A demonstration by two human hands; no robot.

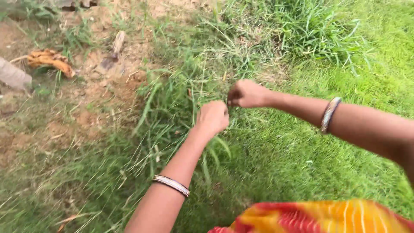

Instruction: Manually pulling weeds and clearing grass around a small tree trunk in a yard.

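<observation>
Where bare dirt (86,116) ends, both hands fisted in grass (181,90).

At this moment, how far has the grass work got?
Done: bare soil shows at the left, though whether it was cleared by hand cannot be told. In hand: the left hand and right hand are both closed in the tall grass clump. Left: long grass stands uncut beyond and around them.

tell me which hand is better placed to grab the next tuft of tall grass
Left, probably. The left hand sits closed right against the tall grass clump, blades all around it. The right hand, also fisted, sits farther right, nearer the short lawn.
</observation>
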